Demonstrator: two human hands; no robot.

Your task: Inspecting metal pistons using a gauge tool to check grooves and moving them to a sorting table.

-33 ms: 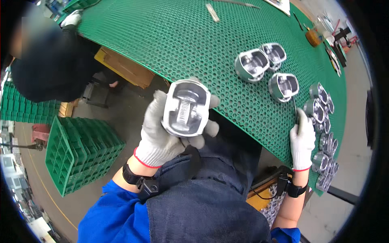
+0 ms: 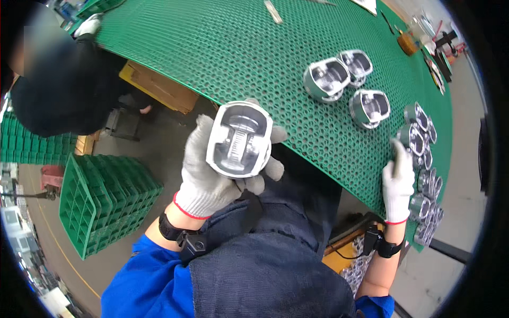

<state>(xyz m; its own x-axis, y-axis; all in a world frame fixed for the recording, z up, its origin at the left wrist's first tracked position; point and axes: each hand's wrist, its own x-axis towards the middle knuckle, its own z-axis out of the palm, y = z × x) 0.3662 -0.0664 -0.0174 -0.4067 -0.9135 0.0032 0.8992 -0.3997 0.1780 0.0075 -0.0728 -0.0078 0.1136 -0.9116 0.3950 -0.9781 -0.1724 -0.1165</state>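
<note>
A silver engine piston (image 2: 240,139) lies in my left hand (image 2: 204,164), hollow side up, its pin bosses and ribbed middle showing. The gloved fingers wrap round it from below, just off the table's near edge. My right hand (image 2: 398,180), also in a white glove, is over the table's right part. Its index finger points away from me while the other fingers look curled; whatever they grip is hidden. Beyond it stands a piston (image 2: 370,108), with another piston (image 2: 327,79) and a third piston (image 2: 356,66) touching farther back.
Several pistons (image 2: 413,139) crowd the right edge of the green perforated tabletop (image 2: 238,58). A jar of amber liquid (image 2: 408,43) stands at the far right. On the left are stacked green crates (image 2: 111,196), a cardboard box (image 2: 159,87) and a seated co-worker (image 2: 58,85).
The view has shifted slightly. A thin dark rod that showed by my right fingertips no longer shows, and that hand sits a little farther from the nearest lone piston. My left hand keeps its piston.
</note>
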